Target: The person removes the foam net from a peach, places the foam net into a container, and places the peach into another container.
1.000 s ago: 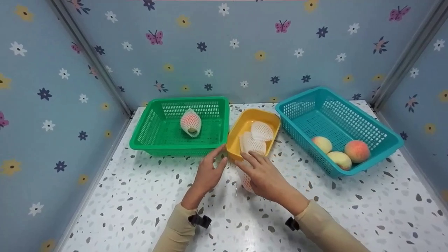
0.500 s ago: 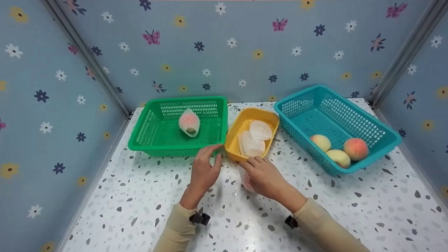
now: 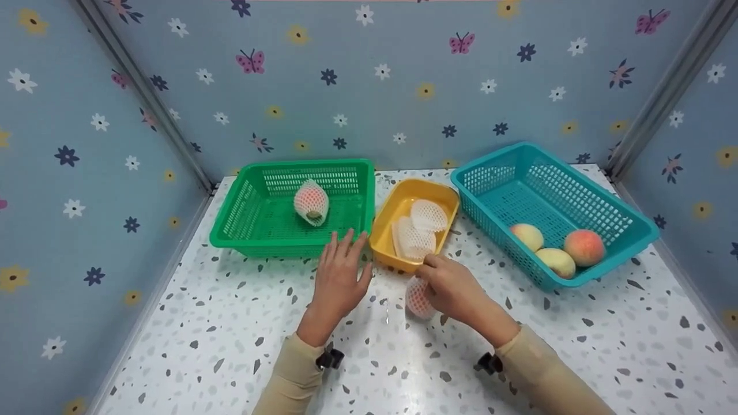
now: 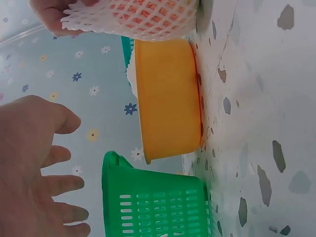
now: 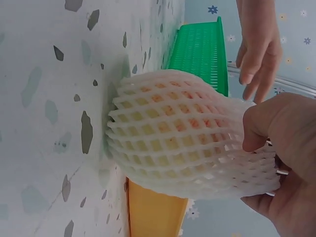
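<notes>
A peach in a white foam net (image 3: 419, 300) sits on the speckled table in front of the yellow container. My right hand (image 3: 457, 291) pinches the gathered end of that net; in the right wrist view the thumb (image 5: 259, 128) presses on the foam mesh (image 5: 168, 131), with the rounded peach end down at the table. My left hand (image 3: 339, 282) holds nothing, its fingers extended and slightly spread near the front rim of the green basket (image 3: 277, 251). In the left wrist view the same hand (image 4: 34, 173) stays apart from the netted peach (image 4: 158, 17).
Inside the green basket lies another netted peach (image 3: 311, 203). Several white foam nets (image 3: 416, 241) lie in the yellow container (image 3: 387, 258). To the right, the teal basket (image 3: 496, 242) has three bare peaches (image 3: 584, 247). Flower-patterned panels (image 3: 380, 98) enclose the table (image 3: 398, 369).
My right hand has closed on the net's end and drawn the peach slightly rightward. The left hand has shifted a little left and turned, spreading its fingers near the green basket.
</notes>
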Demonstrator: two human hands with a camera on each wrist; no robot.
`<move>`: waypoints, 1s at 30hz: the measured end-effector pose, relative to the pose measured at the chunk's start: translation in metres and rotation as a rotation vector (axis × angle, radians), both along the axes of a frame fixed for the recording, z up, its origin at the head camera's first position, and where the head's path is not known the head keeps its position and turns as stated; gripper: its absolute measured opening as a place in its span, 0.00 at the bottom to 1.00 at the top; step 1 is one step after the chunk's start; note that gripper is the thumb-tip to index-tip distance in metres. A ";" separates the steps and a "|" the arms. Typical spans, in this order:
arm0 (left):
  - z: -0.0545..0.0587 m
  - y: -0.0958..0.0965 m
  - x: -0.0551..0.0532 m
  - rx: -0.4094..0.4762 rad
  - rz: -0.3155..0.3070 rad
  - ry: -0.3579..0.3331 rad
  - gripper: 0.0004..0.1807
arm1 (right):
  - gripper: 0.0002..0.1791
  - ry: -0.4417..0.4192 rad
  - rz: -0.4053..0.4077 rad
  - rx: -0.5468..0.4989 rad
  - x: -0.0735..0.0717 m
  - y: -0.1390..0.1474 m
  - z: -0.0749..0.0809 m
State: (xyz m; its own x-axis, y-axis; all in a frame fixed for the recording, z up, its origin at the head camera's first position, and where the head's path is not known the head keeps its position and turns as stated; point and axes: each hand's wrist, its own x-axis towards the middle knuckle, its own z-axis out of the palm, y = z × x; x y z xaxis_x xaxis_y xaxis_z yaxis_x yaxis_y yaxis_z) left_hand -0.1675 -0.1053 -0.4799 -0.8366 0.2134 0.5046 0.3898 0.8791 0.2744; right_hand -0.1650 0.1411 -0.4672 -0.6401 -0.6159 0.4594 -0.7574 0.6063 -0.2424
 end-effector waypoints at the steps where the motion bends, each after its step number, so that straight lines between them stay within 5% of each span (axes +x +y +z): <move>1: -0.001 0.000 0.000 -0.011 0.007 -0.011 0.32 | 0.24 -0.008 0.001 -0.007 0.000 0.000 0.001; 9: -0.004 -0.003 -0.002 -0.044 0.016 -0.084 0.34 | 0.22 0.002 0.002 -0.047 -0.002 0.005 0.008; 30: -0.006 -0.002 -0.006 -0.062 0.024 -0.144 0.35 | 0.17 0.057 0.045 -0.131 -0.008 0.019 0.029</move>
